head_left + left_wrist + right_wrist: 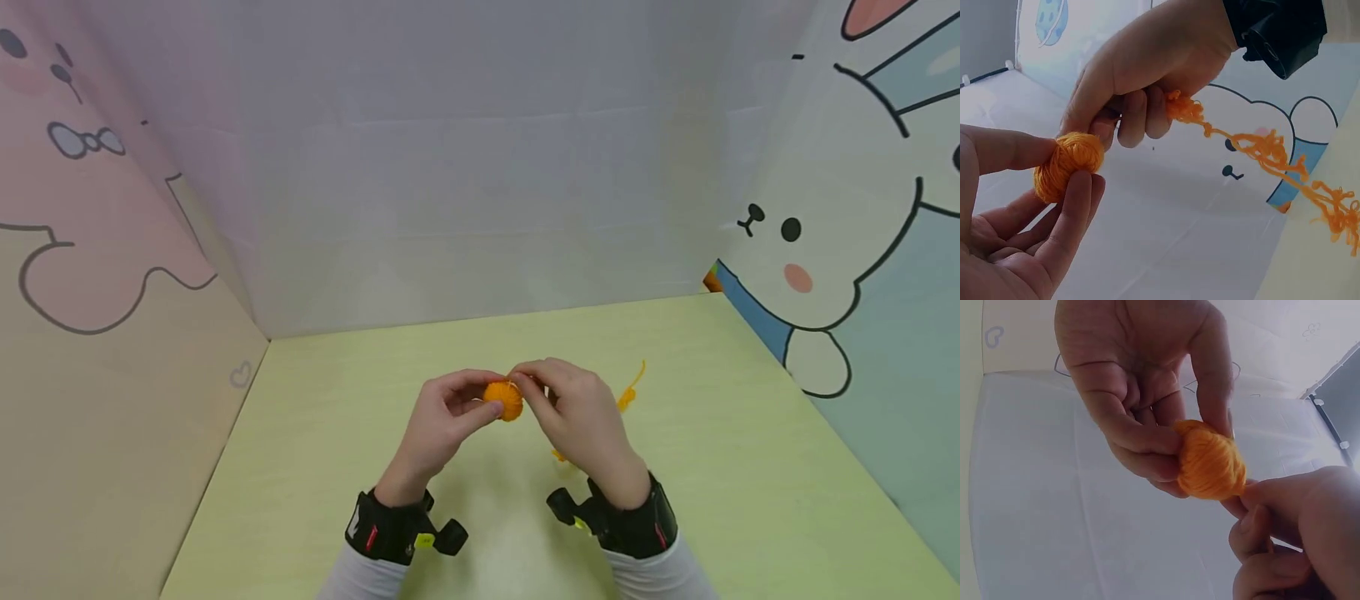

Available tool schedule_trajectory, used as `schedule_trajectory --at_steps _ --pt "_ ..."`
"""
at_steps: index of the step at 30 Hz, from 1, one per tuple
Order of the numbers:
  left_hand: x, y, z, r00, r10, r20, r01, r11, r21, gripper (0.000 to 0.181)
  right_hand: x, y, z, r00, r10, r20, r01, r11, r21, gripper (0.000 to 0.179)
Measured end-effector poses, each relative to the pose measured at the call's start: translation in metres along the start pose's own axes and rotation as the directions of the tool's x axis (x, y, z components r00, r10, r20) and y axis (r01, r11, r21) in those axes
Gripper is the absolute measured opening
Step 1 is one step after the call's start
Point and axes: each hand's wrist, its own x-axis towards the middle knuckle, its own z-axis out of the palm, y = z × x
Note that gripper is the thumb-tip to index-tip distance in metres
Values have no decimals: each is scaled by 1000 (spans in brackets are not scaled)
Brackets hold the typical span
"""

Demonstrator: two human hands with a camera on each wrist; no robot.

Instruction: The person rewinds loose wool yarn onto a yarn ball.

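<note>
Between the thumb and fingers of my left hand [448, 417] is a small ball of orange yarn [504, 401], held up above the table. Its wound strands show clearly in the right wrist view, where the ball [1210, 464] touches the tips of the left fingers. Close against its other side, my right hand [581, 408] pinches the yarn strand with thumb and forefinger. A loose, kinked tail of orange yarn [1266, 150] trails out from under the curled right fingers in the left wrist view. Part of that strand is hidden inside the right hand.
A pale yellow-green table [330, 392] lies under both hands. The tangled yarn end [628, 396] shows to the right of the right hand. A whitish sheet [465, 192] stands behind the table, with cartoon-printed panels at left and right. Both wrists wear black camera straps.
</note>
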Motion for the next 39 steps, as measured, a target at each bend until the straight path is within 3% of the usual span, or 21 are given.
schedule_trajectory --at_steps 3,9,12,16,21,25,28,30,33,36,39 --pt "0 1 -2 1000 -24 2 24 998 -66 29 1 0 0 1000 18 4 -19 1000 19 11" --pt "0 2 -2 996 -86 -10 84 992 -96 28 2 0 2 997 64 44 -65 998 14 12" --pt "0 3 -2 995 -96 -6 95 988 -120 30 2 1 4 989 102 103 -102 995 -4 14" --pt "1 4 -3 995 -91 -33 83 979 -186 35 1 1 7 964 155 216 -148 988 -49 11" --pt "3 1 -2 986 -90 -140 55 970 -236 35 0 -4 9 929 174 325 -160 985 -71 10" --pt "6 -2 -1 961 -87 -262 34 980 -198 31 -2 -8 11 897 131 423 -114 991 -65 13" --pt "9 -4 -1 945 -72 -320 25 989 -149 30 -2 -11 12 881 68 468 -49 997 -54 14" --pt "9 -7 -1 940 -49 -339 16 995 -98 29 -2 -13 11 886 49 460 -30 998 -48 14" --pt "8 -11 -1 936 3 -352 10 999 34 30 -3 -16 8 917 40 398 -31 999 -28 13" --pt "6 -13 -1 939 51 -340 15 982 187 27 -3 -15 3 957 31 288 -29 1000 -9 10" --pt "6 -13 0 954 71 -291 17 957 288 26 -2 -10 1 986 1 166 -3 1000 12 9"
